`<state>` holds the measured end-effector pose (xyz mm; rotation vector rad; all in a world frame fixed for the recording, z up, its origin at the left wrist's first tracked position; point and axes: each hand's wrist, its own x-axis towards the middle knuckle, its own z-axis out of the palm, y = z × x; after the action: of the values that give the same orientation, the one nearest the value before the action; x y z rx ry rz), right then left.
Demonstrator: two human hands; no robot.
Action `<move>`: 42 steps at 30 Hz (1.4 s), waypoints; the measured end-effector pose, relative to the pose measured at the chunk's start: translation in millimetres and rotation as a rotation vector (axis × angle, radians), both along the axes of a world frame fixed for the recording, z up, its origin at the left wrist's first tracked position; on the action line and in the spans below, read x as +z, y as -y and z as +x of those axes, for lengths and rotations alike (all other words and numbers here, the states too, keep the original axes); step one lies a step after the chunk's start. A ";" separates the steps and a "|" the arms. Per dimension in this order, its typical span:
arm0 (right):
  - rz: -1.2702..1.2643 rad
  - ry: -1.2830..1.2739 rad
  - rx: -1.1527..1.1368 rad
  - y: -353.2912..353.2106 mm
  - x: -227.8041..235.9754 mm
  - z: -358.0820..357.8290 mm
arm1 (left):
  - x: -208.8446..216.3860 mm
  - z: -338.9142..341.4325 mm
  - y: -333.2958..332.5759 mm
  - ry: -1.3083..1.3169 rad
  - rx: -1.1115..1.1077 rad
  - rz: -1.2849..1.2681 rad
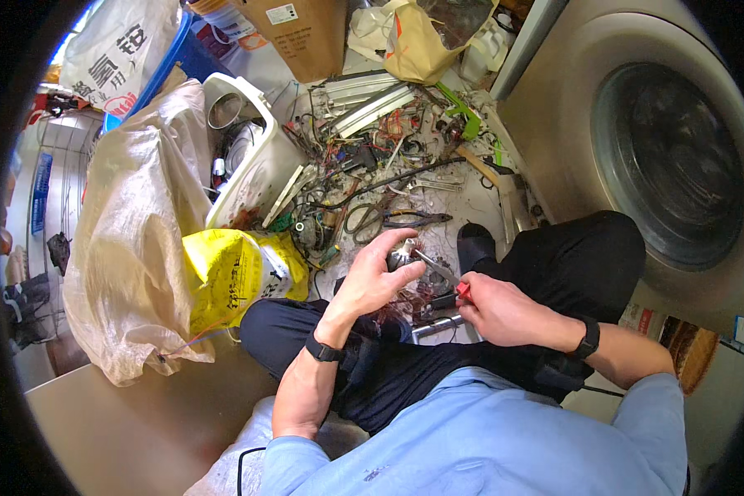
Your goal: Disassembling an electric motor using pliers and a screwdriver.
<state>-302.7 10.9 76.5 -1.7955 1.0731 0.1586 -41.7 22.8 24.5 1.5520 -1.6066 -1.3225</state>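
Metal part (403,255) is located over the littered floor (481,205), with the curved fingers of the left hand (370,281) wrapped around it; steady that forearm against the left leg (279,332). With the fingers of the right hand (508,312) closed on the red-handled tool (443,271), apply short, controlled strokes, directing its tip away from the left thumb (slippage could cause injury).

Just before the seated person, a part (402,255) sits in the left hand (379,277), a tool (443,272) in the right hand (506,314). Pliers (424,221) lie past them, on the near side of the scrap heap (372,153). Behind that I see a carton (302,37), an open bag (417,51) to its right. A bin (271,169) and sack (136,240) stand left, a washing machine (636,149) right.
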 end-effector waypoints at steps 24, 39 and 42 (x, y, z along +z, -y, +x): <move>-0.113 0.257 -0.127 1.6 -13.9 10.2 | -23.7 -10.3 -3.7 -0.770 0.288 0.245; -0.514 0.059 0.080 26.4 -1.7 -0.7 | -29.7 -11.4 -1.6 -1.036 0.282 0.263; -0.586 0.039 0.115 28.1 -0.4 -3.0 | -27.5 -11.6 0.4 -1.018 0.276 0.270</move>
<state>-305.7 -17.2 76.0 -2.3732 1.0559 -0.1393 -53.3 22.4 -3.0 0.8853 -0.5800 -1.7811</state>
